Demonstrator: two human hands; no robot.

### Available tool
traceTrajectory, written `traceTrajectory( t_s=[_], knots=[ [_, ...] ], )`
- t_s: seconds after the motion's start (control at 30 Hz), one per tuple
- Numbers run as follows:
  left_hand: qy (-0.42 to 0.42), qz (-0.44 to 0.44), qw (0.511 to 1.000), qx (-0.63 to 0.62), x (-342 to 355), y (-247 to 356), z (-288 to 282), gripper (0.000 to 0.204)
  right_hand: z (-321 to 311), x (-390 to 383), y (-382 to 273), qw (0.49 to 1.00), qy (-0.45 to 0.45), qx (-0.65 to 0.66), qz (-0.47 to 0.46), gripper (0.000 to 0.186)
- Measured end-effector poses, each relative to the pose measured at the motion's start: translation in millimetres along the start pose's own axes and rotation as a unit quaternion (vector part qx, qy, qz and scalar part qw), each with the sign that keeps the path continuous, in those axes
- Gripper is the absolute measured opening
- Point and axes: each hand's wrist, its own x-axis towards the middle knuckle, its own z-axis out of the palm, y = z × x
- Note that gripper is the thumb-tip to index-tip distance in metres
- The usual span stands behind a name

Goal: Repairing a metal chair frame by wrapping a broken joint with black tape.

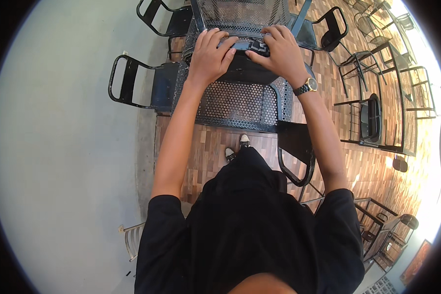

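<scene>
Side by side, both my hands rest on the upper edge of a black box-like object whose exact kind I cannot make out. It sits on a perforated metal table. My left hand has its fingers bent over the left part of that edge, the thumb pointing inward. On the right part, my right hand grips likewise, with a dark watch on its wrist. Between the thumbs shows a grey-blue strip with small black parts. The fingertips are partly hidden behind the edge.
A perforated panel with grey-blue bars rises beyond my hands. Black metal chairs stand at the left, upper right and near right of the table. A pale wall runs along the left; more furniture stands farther right on wood-patterned flooring.
</scene>
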Motion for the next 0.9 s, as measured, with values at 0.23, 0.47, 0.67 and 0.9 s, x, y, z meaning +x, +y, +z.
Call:
traceTrajectory(
  t_s=[0.23,0.47,0.67,0.9],
  knots=[
    [-0.041,-0.01,0.999,0.007,1.2,-21.9,-7.9,0.034,8.5,-2.0,2.5,0.997,-0.026,0.066,-0.034,0.049],
    [-0.02,-0.022,1.0,-0.003,-2.4,-19.6,-2.3,0.032,-4.8,-12.6,21.4,0.995,-0.004,0.076,-0.065,0.044],
    [0.011,-0.04,0.999,-0.017,0.5,-7.7,4.6,0.024,2.8,-2.2,3.2,0.999,-0.022,0.02,-0.02,0.045],
    [0.045,-0.035,0.998,-0.025,0.0,-15.4,9.0,0.022,8.3,17.5,-17.1,0.997,-0.061,0.036,-0.034,0.047]
  ],
)
